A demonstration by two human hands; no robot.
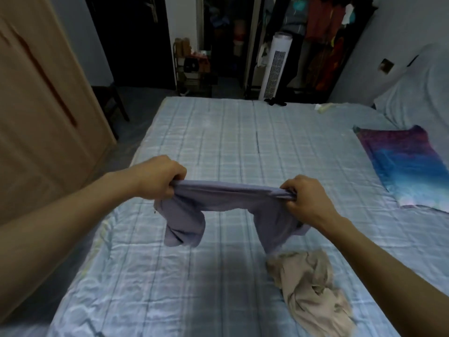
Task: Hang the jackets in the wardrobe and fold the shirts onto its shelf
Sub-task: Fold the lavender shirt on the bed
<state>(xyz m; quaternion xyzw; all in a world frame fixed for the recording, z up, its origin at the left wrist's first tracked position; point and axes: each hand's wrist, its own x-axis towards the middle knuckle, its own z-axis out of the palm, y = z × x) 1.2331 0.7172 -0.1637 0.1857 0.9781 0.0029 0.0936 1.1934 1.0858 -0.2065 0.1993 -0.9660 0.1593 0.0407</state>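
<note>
The bed (218, 132) takes up the middle of the room. It is spread with a pale blue checked sheet that is rumpled toward the near edge. A tan wooden door (36, 105) stands along its left side. Beyond the far end a white tower fan (274, 66) stands just beside a dark open rack (325, 32) hung with clothes, and a small shelf unit (192, 66) sits by a dark doorway. A purple-and-blue pillow (403, 164) lies on the bed's right side. A crumpled beige garment (313, 285) lies on the sheet at the near right.

The lavender shirt (233, 198) is held in the air above the bed. The left grip (160, 177) is clenched on bunched cloth at one end, fingers curled under. The right grip (308, 198) clutches the other end the same way. The fabric is pulled into a band between them, and two loose parts hang down. The right part hangs close to the beige garment, but I cannot tell whether they touch.
</note>
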